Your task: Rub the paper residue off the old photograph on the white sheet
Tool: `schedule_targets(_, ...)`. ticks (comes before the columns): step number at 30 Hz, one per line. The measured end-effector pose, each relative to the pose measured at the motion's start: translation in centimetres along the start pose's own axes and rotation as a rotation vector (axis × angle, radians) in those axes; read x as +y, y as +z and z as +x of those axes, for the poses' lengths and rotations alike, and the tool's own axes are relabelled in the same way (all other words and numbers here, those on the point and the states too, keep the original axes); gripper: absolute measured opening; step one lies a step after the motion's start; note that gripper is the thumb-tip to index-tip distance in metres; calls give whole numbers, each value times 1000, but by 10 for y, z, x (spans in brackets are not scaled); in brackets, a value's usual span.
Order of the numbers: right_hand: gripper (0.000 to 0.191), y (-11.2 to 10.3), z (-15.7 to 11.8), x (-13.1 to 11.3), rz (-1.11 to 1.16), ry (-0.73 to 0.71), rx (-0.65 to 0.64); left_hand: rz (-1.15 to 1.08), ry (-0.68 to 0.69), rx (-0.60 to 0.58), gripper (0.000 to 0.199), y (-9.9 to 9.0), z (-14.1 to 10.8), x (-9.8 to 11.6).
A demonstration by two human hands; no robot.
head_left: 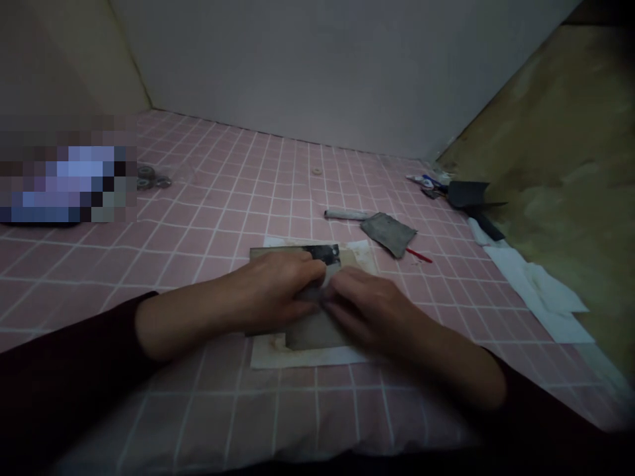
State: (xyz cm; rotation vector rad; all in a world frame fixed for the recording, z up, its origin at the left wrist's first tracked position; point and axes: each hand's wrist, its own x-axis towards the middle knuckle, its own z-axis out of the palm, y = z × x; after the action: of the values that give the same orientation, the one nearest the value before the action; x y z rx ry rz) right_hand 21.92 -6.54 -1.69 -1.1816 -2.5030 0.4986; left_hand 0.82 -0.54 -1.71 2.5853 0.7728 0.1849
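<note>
A white sheet (307,358) lies on the pink checked cloth. On it rests a flat grey-brown piece (317,330), with a dark panel (323,254) showing behind the fingers. My left hand (278,281) lies across the left part of the pieces, its fingers closed together near the middle. From the right, my right hand (364,301) meets it, fingers bent and pressed together, slightly blurred. A small pale bit (328,276) shows between the two hands; what exactly the fingertips hold is hidden.
Behind the sheet lie a grey cloth piece (389,233), a white tube (344,214) and a red stick (419,255). Dark tools (469,195) and white papers (540,291) line the right wall. Tape rolls (149,177) sit at left beside a pixelated area.
</note>
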Motion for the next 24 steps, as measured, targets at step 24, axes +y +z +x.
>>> schedule_targets(24, 13, -4, -5, -12, 40, -32, -103, -22, 23, -44, 11, -6, -1, 0)
